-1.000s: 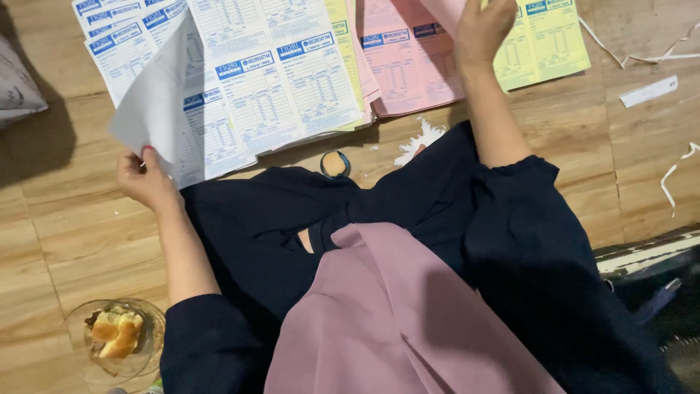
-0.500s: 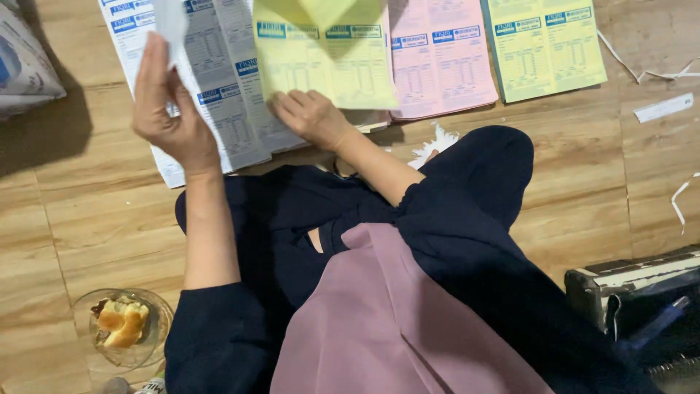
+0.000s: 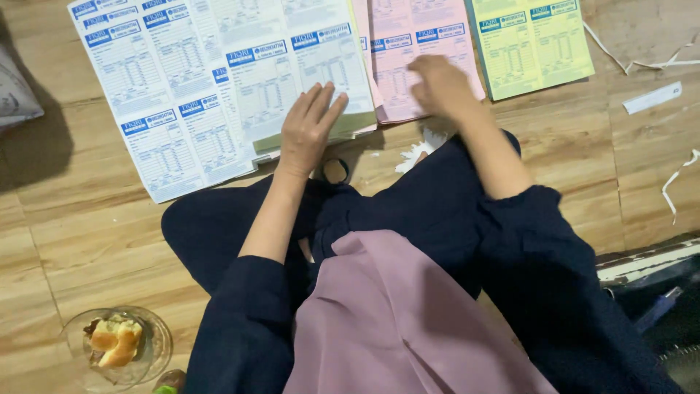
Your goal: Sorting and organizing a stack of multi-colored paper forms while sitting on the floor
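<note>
Left hand (image 3: 310,128) flat on the white form stack (image 3: 219,80), right hand (image 3: 437,84) on the pink forms (image 3: 408,51), at the wooden floor's (image 3: 87,241) far edge.
Fingers spread and pressing, gripping nothing; the right's are blurred, cannot tell. Sheets look light, limp, slippery: best lifted at a near corner.

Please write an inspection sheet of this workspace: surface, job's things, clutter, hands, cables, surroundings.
Surface: wooden floor; the person sits on it.
Job's things: white forms, pink forms and yellow forms lie side by side.
Clutter: paper strips at right, torn scraps near the knee, glass dish with food.
Hands: left hand flat on the white forms; right hand over the pink forms, blurred.
Cables: nothing seen.
Surroundings: dark machine at lower right, grey bundle at left edge.
</note>
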